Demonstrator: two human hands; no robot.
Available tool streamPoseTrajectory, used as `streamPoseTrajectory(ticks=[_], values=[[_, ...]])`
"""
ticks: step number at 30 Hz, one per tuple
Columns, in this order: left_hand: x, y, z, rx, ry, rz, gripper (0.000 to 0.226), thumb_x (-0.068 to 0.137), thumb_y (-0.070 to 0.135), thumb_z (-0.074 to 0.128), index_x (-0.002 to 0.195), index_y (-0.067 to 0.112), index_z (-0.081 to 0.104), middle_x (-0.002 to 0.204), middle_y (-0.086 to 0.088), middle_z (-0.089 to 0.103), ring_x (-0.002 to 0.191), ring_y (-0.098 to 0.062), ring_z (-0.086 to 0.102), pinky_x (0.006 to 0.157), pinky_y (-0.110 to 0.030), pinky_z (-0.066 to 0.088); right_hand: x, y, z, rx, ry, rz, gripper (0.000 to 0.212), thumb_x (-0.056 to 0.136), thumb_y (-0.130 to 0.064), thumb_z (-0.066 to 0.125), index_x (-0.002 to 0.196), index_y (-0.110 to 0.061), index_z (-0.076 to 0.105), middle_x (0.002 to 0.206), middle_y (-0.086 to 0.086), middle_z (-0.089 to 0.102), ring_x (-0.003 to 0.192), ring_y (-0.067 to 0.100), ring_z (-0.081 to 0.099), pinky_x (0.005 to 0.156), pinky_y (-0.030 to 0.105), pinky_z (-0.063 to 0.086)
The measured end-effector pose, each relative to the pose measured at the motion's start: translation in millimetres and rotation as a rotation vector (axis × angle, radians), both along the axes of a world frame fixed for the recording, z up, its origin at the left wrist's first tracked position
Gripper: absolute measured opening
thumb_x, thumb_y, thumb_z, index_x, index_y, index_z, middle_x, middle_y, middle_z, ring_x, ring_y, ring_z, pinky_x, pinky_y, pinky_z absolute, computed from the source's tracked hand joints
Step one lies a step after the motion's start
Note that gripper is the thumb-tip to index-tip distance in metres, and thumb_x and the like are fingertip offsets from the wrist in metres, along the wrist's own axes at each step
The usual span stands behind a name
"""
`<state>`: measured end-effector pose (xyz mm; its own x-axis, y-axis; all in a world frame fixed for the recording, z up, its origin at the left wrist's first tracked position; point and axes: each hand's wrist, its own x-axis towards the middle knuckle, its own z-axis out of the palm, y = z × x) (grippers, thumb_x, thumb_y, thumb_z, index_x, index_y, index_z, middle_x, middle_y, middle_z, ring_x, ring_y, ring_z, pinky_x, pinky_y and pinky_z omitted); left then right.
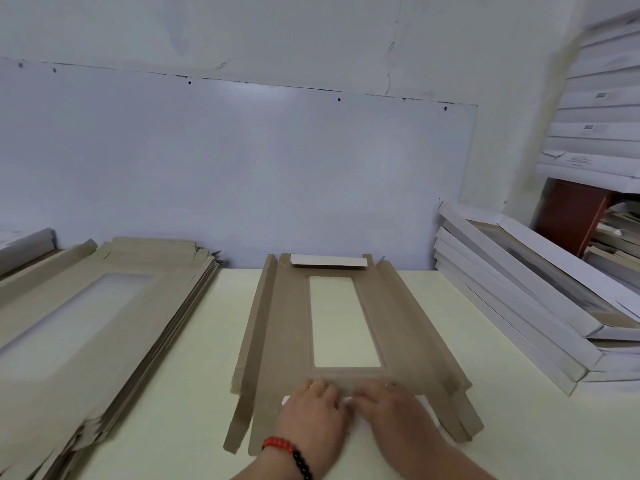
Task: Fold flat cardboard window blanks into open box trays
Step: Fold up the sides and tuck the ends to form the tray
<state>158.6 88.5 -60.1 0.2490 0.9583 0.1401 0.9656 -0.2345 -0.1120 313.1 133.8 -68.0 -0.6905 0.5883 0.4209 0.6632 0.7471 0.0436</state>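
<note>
Lying flat on the pale cream table (512,427), a brown cardboard blank with a tall rectangular window (287,327) sat in the middle, its long side flaps raised slightly and its far end flap (329,260) folded up, showing white. Both hands pressed on the blank's near end, side by side and almost touching. The left hand (313,415), with a red and black bead bracelet (287,453) at the wrist, lay with fingers bent over the near flap; the right hand (388,407) did likewise, and whether either actually pinched the flap could not be told. A stack of flat brown window blanks (86,323) lay to the left, and a leaning stack of folded white trays (519,303) to the right.
</note>
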Motion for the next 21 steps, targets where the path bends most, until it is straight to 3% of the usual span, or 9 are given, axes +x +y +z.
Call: streamPoseTrajectory(ticks=[3,4,6,9,11,13,17,20,21], values=[[6,-2,-3,-0.067,-0.037,0.002,0.039,0.093,0.017,0.045,0.130,0.007,0.055,0.135,-0.012,0.052,0.128,-0.028,0.044,0.105,-0.035,0.031,-9,-14,-9,-0.106,-0.023,0.049,0.025,0.061,-0.045,0.083,0.085,-0.036,0.078,0.098,-0.021,0.071,0.086,-0.003,0.068,0.075,0.009,0.050],[3,-4,-8,-0.055,-0.056,-0.012,0.045,0.095,0.020,0.044,0.137,0.005,0.049,0.145,-0.013,0.045,0.137,-0.027,0.037,0.111,-0.032,0.025,-7,-16,-12,-0.110,-0.064,0.057,0.024,0.079,-0.053,0.067,0.091,-0.035,0.078,0.107,-0.020,0.070,0.099,-0.004,0.065,0.087,0.011,0.046],[-9,-8,-15,0.048,-0.078,-0.034,0.062,0.091,0.042,0.054,0.139,0.003,0.047,0.150,-0.013,0.039,0.141,-0.020,0.033,0.116,-0.025,0.020,3,-17,-12,-0.129,-0.190,-0.029,0.065,0.100,-0.050,0.014,0.102,-0.034,0.076,0.120,-0.014,0.067,0.129,-0.002,0.044,0.105,0.018,0.027],[-20,-21,-19,-0.203,-0.123,-0.020,0.067,0.101,0.045,0.031,0.154,0.009,0.011,0.161,-0.009,-0.002,0.149,-0.019,-0.003,0.118,-0.030,-0.006,25,-14,-11,0.022,-0.309,-0.073,0.081,0.098,-0.045,-0.004,0.107,-0.028,0.075,0.140,-0.003,0.054,0.145,0.009,-0.001,0.111,0.019,0.009],[-23,-20,-19,-0.238,-0.111,-0.005,0.064,0.103,0.042,0.027,0.154,0.011,0.006,0.161,-0.007,-0.007,0.148,-0.019,-0.007,0.118,-0.032,-0.009,33,-12,-2,-0.014,-0.311,-0.115,0.085,0.099,-0.045,-0.005,0.098,-0.028,0.078,0.121,-0.009,0.067,0.136,-0.001,0.030,0.110,0.015,0.017],[-25,-18,-15,-0.263,-0.109,0.019,0.059,0.104,0.036,0.026,0.154,0.011,0.006,0.162,-0.006,-0.005,0.149,-0.020,-0.004,0.119,-0.033,-0.004,42,-9,5,-0.033,-0.272,-0.139,0.087,0.101,-0.044,-0.005,0.087,-0.029,0.080,0.102,-0.012,0.073,0.103,-0.004,0.064,0.100,0.013,0.036],[-31,-18,-1,-0.315,-0.109,0.047,0.056,0.097,0.007,0.028,0.152,0.010,0.017,0.161,-0.007,0.007,0.148,-0.021,0.009,0.118,-0.032,0.012,58,7,2,0.159,-0.200,-0.142,0.082,0.104,-0.038,0.003,0.073,-0.032,0.079,0.087,-0.016,0.074,0.066,-0.005,0.068,0.082,0.018,0.046],[-32,-16,9,-0.309,-0.134,0.095,0.051,0.091,0.002,0.031,0.141,0.011,0.036,0.150,-0.009,0.035,0.134,-0.026,0.038,0.107,-0.034,0.033,61,7,12,0.014,-0.170,-0.077,0.009,0.080,-0.044,0.074,0.076,-0.036,0.078,0.087,-0.017,0.074,0.060,-0.003,0.067,0.051,0.014,0.051],[-33,-14,12,-0.296,-0.150,0.103,0.048,0.089,0.001,0.032,0.135,0.012,0.042,0.141,-0.009,0.044,0.125,-0.027,0.046,0.100,-0.034,0.038,60,10,12,-0.030,-0.185,-0.101,0.018,0.066,-0.043,0.086,0.080,-0.037,0.076,0.090,-0.017,0.074,0.065,0.000,0.068,0.049,0.016,0.051]])
